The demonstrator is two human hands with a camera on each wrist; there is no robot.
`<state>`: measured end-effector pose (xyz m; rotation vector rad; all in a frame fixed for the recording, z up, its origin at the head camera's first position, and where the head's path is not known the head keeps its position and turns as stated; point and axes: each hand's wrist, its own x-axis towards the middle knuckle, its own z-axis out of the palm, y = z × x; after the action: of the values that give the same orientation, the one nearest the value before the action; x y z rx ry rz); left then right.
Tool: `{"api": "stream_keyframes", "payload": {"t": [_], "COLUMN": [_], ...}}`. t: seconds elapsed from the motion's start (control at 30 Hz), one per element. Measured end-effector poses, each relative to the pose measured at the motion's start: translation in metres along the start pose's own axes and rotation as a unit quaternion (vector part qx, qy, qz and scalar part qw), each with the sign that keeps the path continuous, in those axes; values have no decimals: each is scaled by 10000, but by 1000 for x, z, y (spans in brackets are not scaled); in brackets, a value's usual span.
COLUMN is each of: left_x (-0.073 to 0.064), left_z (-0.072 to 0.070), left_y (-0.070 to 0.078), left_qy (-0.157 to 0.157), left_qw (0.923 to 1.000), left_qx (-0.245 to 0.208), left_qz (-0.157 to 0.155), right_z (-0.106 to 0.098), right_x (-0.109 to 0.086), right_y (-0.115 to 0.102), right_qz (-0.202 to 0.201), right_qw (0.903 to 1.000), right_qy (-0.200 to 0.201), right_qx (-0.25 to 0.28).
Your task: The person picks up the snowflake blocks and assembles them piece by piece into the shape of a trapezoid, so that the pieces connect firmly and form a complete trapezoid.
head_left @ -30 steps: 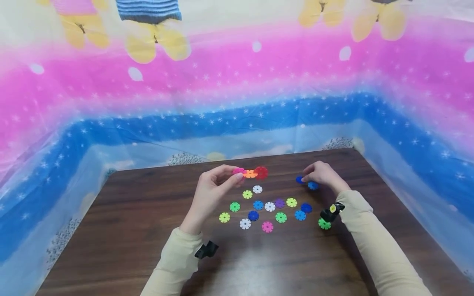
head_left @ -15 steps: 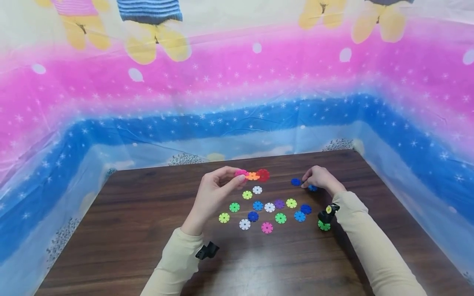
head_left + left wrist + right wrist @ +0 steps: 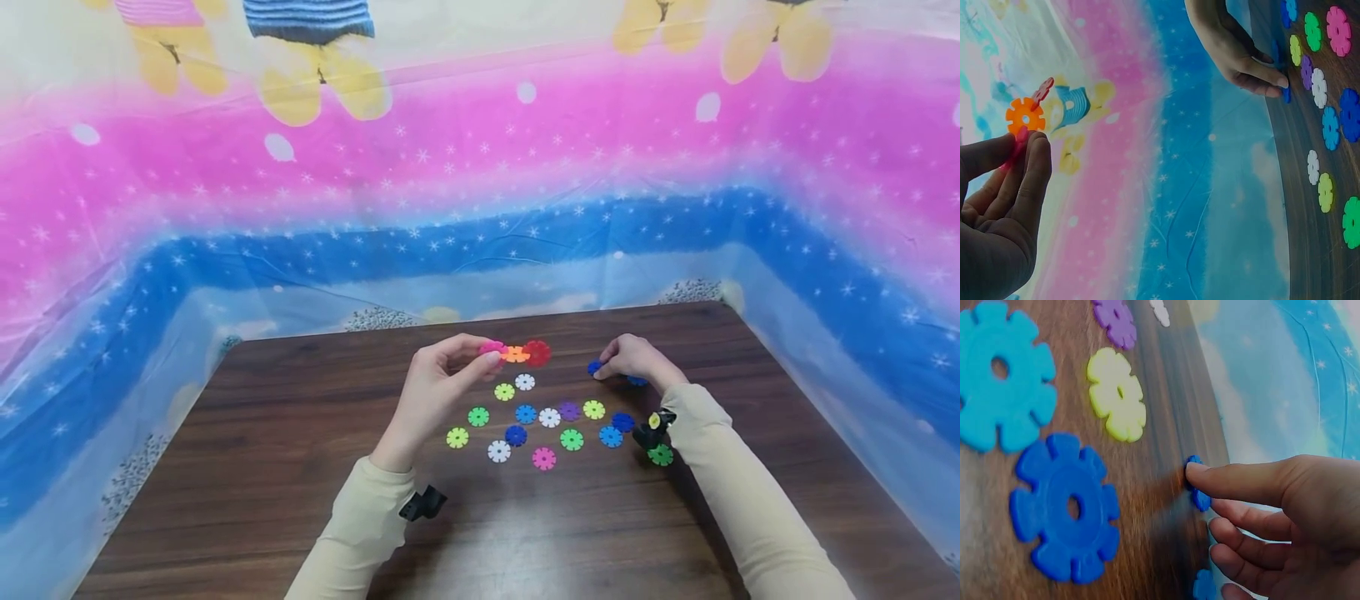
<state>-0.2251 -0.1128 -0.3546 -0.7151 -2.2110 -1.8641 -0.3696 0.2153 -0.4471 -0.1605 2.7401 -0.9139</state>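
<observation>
My left hand [image 3: 442, 379] pinches a pink notched plastic disc [image 3: 492, 350] between thumb and fingers, raised above the table. Slotted onto it is an orange disc [image 3: 1025, 117], which carries a red disc [image 3: 536, 353] at its far end, so the three form a short chain. Toward the back right of the table, my right hand [image 3: 633, 360] has its thumb and fingers on a dark blue disc [image 3: 1200, 494], pinching it close to the tabletop. A lighter blue disc [image 3: 1205, 586] lies just beside that hand, partly hidden under it in the head view.
Several loose notched discs lie flat across the middle of the brown wooden table [image 3: 262, 467], among them a white disc [image 3: 525, 382], a purple disc [image 3: 569, 411] and a pink disc [image 3: 544, 458]. A green disc [image 3: 661, 454] sits below the right wrist. A printed cloth [image 3: 450, 192] hangs behind the table.
My right hand has shifted left along the table, and the dark blue disc has moved left too. The left hand keeps its chain of discs almost still.
</observation>
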Motion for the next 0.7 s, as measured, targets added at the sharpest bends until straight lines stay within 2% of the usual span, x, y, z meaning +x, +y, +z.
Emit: {"api": "stream_keyframes", "payload": {"t": [0.2, 0.43, 0.57, 0.7], "left_x": [0, 2, 1, 2], "left_z": [1, 1, 0, -1], "left_y": [0, 0, 0, 0], "left_qy": [21, 20, 27, 87], "left_qw": [10000, 10000, 9999, 9998], "left_qx": [13, 38, 110, 193], "left_qz": [47, 50, 4, 15], "right_z": [2, 4, 4, -4], "right_x": [-2, -3, -6, -16], "right_y": [-6, -8, -6, -13], "right_qz": [67, -13, -243, -589], "right_qw": [9999, 9989, 9970, 9888], "right_qy": [104, 475, 515, 385], "right_qx": [-51, 50, 521, 1313]}}
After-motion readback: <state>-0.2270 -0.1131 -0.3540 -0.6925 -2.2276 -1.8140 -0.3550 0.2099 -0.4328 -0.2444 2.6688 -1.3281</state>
